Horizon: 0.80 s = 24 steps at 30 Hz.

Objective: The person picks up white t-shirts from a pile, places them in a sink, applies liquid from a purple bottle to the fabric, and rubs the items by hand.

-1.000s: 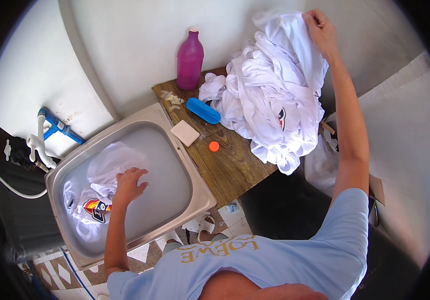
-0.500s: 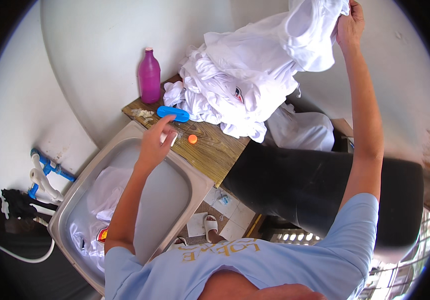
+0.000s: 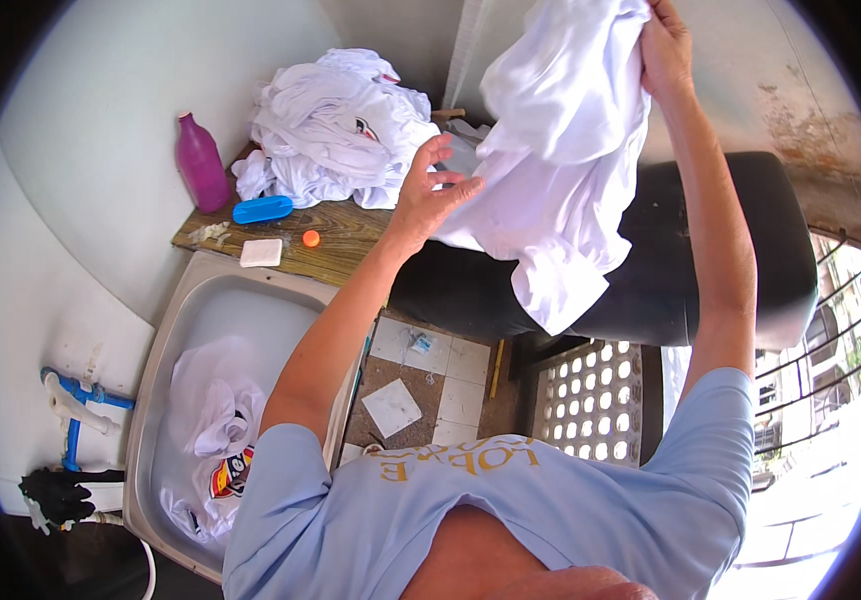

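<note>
The metal sink (image 3: 250, 300) at the near left holds water and a soaking white garment with a coloured print (image 3: 215, 440). On the far side of it a wooden counter (image 3: 350, 235) carries a purple bottle (image 3: 198, 160), a blue brush (image 3: 262, 209), a white soap bar (image 3: 260, 252), an orange cap (image 3: 311, 238) and a heap of white clothes (image 3: 335, 125). A pale wall rises at the far left; a black tank (image 3: 710, 260) lies to the right, with tiled floor (image 3: 430, 370) below and a blue pipe (image 3: 75, 415) at the near left. The right hand (image 3: 665, 45) is clamped on the top of a white shirt (image 3: 560, 150) held up high in the far centre; the left hand (image 3: 430, 195), fingers spread apart, touches the shirt's left edge. Half a second ago the left hand was at the blue brush; it has since risen to the shirt, which now hangs clear of the heap
</note>
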{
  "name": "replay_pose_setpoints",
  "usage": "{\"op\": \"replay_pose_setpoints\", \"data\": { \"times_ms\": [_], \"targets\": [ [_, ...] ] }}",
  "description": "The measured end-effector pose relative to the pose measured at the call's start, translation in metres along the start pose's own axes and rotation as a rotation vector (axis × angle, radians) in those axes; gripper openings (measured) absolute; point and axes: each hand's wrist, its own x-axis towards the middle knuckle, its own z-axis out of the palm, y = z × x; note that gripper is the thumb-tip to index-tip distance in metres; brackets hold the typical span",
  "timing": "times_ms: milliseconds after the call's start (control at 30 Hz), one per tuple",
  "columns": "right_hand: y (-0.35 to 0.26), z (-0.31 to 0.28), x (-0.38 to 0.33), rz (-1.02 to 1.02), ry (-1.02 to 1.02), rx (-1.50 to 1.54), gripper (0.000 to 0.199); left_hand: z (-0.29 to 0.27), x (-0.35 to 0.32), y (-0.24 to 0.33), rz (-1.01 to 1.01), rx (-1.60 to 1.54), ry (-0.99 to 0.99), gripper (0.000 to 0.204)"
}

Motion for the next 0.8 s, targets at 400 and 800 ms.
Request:
{"op": "replay_pose_setpoints", "data": {
  "times_ms": [400,800],
  "targets": [
    [-0.016,-0.082,-0.260,0.435,0.060,-0.022,0.018,0.031,-0.041,0.010,0.042,-0.297,-0.121,0.028],
    [-0.041,-0.138,-0.371,0.583,-0.002,-0.033,0.020,0.061,-0.085,0.048,-0.097,-0.246,-0.437,0.034]
  ]
}}
